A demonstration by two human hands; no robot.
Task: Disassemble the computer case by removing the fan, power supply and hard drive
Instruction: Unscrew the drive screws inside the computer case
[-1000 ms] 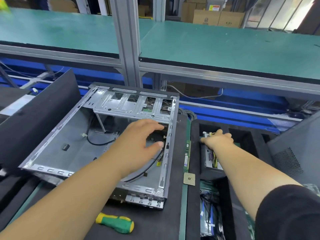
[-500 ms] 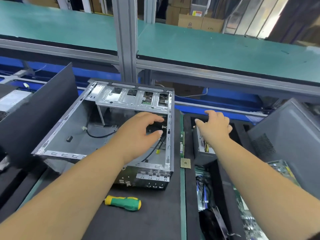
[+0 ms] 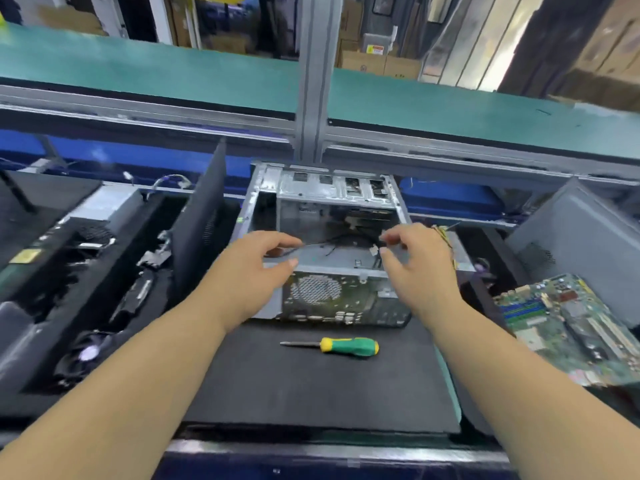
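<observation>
Workbench: black foam mat (image 3: 322, 386) under a teal-topped shelf (image 3: 138, 74) carried on a grey aluminium post (image 3: 313, 98).

Item 1: computer case (image 3: 329, 258), open, bare metal, centred on the mat at its far edge, perforated rear panel facing the person. Drive bracket across the far top; loose black cables (image 3: 332, 240) inside.

Item 2: left hand (image 3: 254, 271), fingers curled over the case's near left rim, thumb beneath; it appears to grasp the rim, though blur hides the contact.

Item 3: right hand (image 3: 420, 268), above the near right corner of the case, fingers spread and bent, nothing visibly held.

Item 4: screwdriver (image 3: 341, 346), green and yellow handle, lying flat on the mat just in front of the case, tip pointing left.

Item 5: motherboard (image 3: 571, 327), green, tilted in the tray to the right.

Item 6: dark side panel (image 3: 199, 223), standing upright left of the case.

Item 7: foam tray (image 3: 45, 341) at left with dark removed parts, too blurred to identify.
</observation>
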